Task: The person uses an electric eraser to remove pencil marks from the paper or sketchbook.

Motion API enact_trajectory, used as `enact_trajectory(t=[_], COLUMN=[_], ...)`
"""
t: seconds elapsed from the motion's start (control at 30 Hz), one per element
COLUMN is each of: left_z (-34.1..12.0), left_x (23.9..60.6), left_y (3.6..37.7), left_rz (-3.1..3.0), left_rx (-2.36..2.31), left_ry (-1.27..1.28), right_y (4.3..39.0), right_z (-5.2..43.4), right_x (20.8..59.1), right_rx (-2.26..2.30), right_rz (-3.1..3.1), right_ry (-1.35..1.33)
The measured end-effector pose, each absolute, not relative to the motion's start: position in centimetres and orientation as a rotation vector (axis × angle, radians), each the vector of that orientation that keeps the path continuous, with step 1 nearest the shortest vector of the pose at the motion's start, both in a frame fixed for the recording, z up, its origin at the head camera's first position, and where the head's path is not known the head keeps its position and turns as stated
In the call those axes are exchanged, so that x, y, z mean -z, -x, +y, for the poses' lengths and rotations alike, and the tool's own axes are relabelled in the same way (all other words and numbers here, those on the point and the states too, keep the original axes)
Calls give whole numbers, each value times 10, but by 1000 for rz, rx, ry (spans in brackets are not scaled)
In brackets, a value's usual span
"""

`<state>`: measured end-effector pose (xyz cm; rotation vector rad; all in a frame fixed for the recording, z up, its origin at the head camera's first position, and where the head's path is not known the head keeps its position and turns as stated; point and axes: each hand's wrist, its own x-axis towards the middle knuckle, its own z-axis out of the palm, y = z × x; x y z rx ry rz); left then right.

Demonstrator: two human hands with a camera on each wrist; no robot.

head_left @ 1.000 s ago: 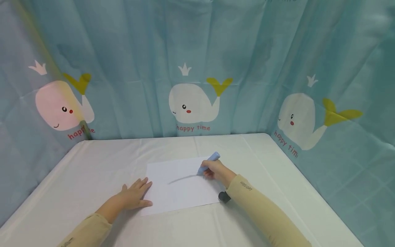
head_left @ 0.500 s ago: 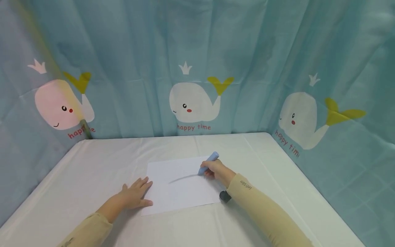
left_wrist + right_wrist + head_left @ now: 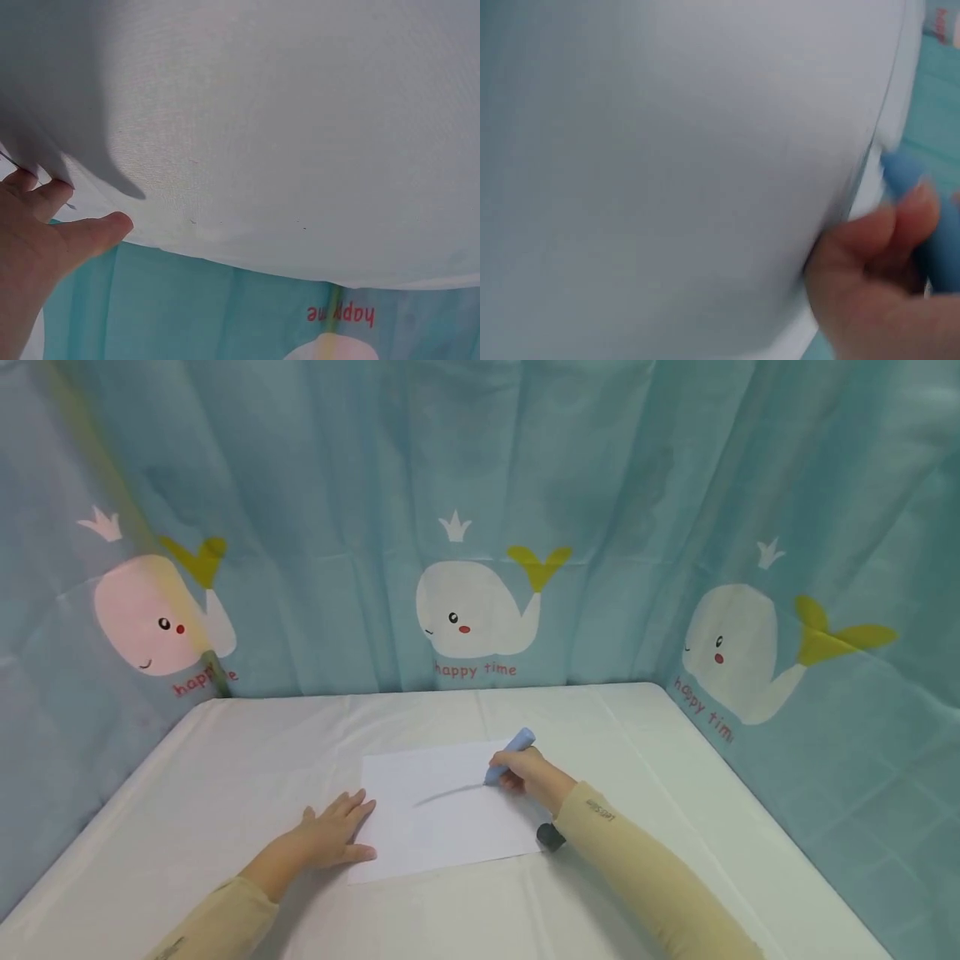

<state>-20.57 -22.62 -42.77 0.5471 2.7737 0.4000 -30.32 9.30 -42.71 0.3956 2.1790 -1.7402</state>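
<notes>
A white sheet of paper (image 3: 442, 835) lies on the white-covered table. My right hand (image 3: 525, 770) pinches a light blue marker pen (image 3: 519, 742) over the right part of the sheet, tilted with its tip down to the left. In the right wrist view, fingers and thumb (image 3: 870, 277) curl round the blue barrel (image 3: 904, 174). From the tip, a thin grey streak runs left across the paper; I cannot tell whether it is shadow or ink. My left hand (image 3: 330, 837) rests with spread fingers at the sheet's left edge; the left wrist view shows its thumb (image 3: 97, 236) extended.
A small dark round object (image 3: 550, 836) sits by the right sleeve, near the paper's lower right corner. White cloth covers the table (image 3: 262, 735). Blue curtains (image 3: 330, 610) with whale prints hang behind and on both sides.
The whole head view has shifted slightly to the right. Relative to the paper, both hands and the marker pen look almost unmoved.
</notes>
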Motion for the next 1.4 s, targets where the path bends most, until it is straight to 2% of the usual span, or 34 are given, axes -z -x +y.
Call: enact_trajectory(t=[0.53,1.4], left_z=[-224,-222], left_x=[430,424], left_y=[205,203], left_rz=[2767,2773], left_rx=[-398,-405], left_ry=[-552,-532], right_y=[301,297], right_z=[99,94], right_x=[431,430], right_rx=[1741,1896], right_rz=[2146,2052], right_ry=[-360,-446])
